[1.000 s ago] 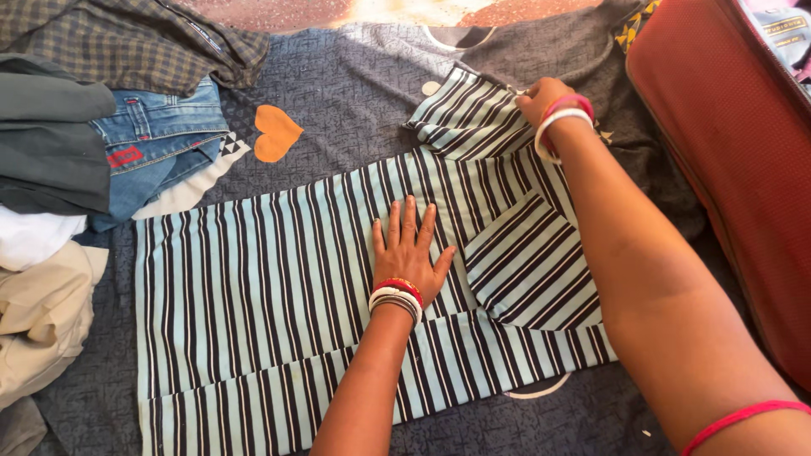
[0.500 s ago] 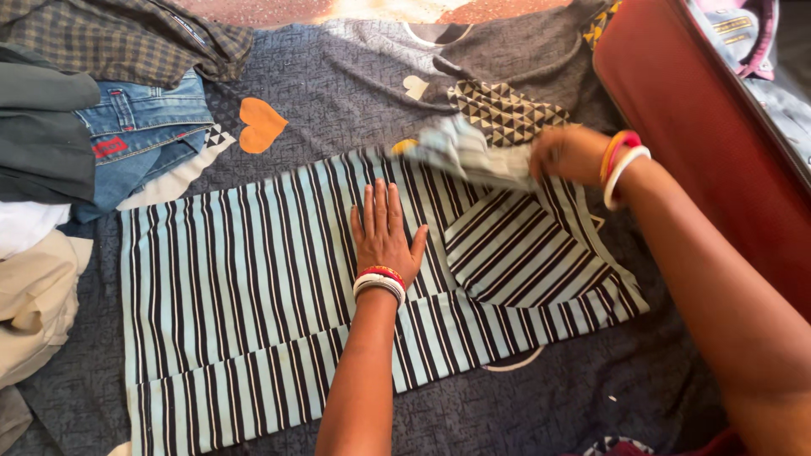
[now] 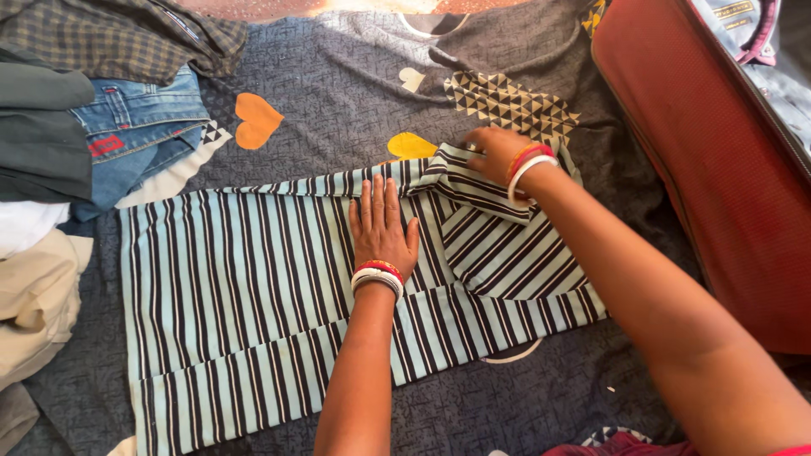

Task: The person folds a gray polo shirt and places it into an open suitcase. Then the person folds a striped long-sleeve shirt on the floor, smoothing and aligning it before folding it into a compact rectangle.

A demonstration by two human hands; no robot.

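Sleeve [image 3: 473, 181] now folded under right hand [image 3: 494, 154]

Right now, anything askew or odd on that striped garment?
Nothing damaged. The striped garment lies mostly flat under the left hand. Only the sleeve fold under the right hand sits bunched and slanted across the other stripes. The clothes pile at left is loose, not stacked.

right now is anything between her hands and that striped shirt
Nothing visible. The left hand lies flat, palm down, directly on the striped shirt, and the right hand rests on its folded sleeve. The jeans and other clothes lie off to the side.
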